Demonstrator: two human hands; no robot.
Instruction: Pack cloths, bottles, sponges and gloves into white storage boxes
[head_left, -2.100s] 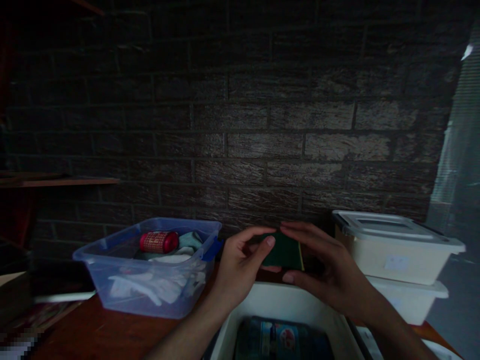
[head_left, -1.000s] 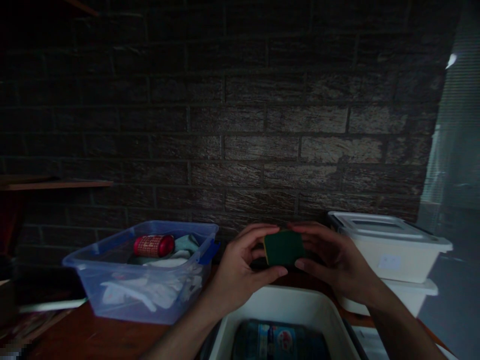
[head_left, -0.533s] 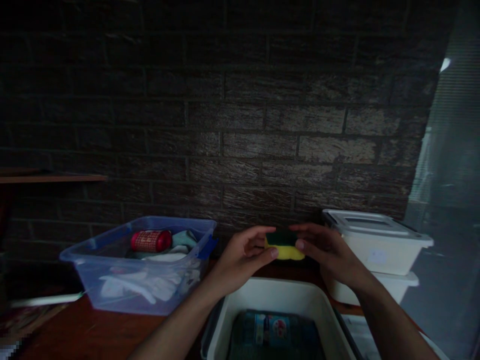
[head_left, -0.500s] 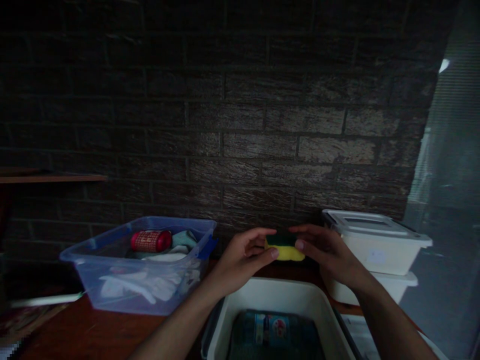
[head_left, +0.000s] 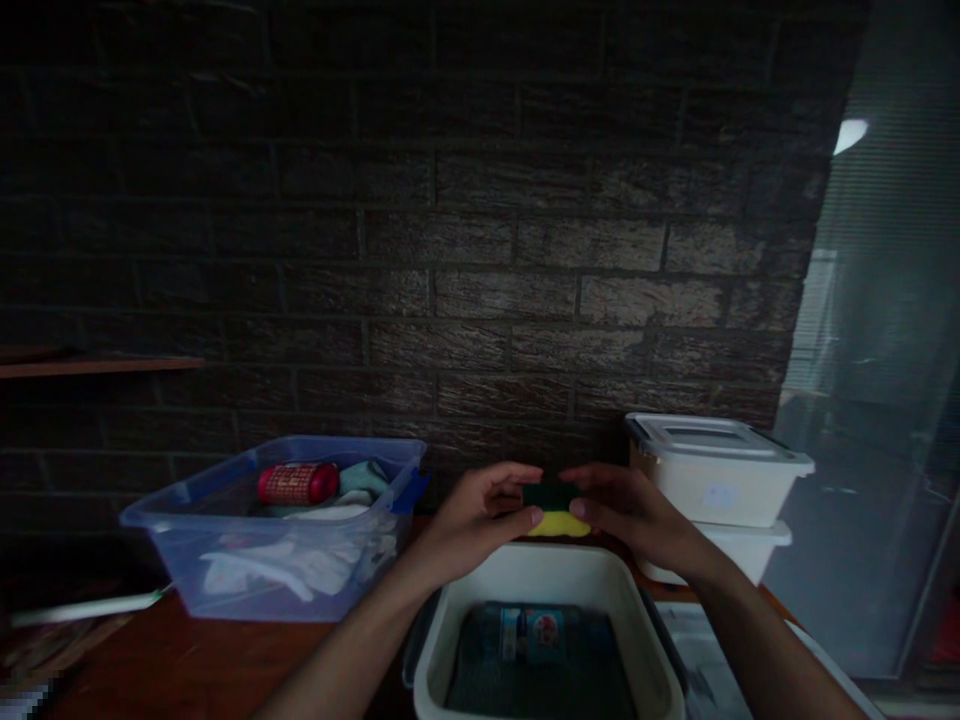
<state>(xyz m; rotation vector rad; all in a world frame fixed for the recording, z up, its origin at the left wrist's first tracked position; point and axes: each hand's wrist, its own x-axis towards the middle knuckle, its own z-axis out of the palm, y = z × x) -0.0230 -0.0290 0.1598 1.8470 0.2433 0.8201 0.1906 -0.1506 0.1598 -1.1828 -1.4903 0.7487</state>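
Observation:
Between my two hands is a sponge (head_left: pixel 556 522), yellow below with a dark green scouring face on top. My left hand (head_left: pixel 480 515) pinches its left end, thumb in front and fingers behind. At the right end my right hand (head_left: pixel 630 508) grips it the same way. The sponge is held just above the far rim of an open white bin (head_left: pixel 536 565). Inside that bin lies a dark bundle (head_left: pixel 540 660) with a blue and white label; its kind is hard to make out in the dim light.
On the left a clear blue-tinted box (head_left: pixel 262 560) holds a red can (head_left: pixel 298 484), white gloves (head_left: pixel 292 560) and cloths. Two lidded white boxes (head_left: pixel 716 470) are stacked on the right. A white lid (head_left: pixel 701 650) lies beside the bin. Behind stands a dark brick wall (head_left: pixel 480 250).
The sponge has been turned in my hands: earlier its green face was toward me, now its yellow edge shows below. My view has shifted right, showing more of the bin.

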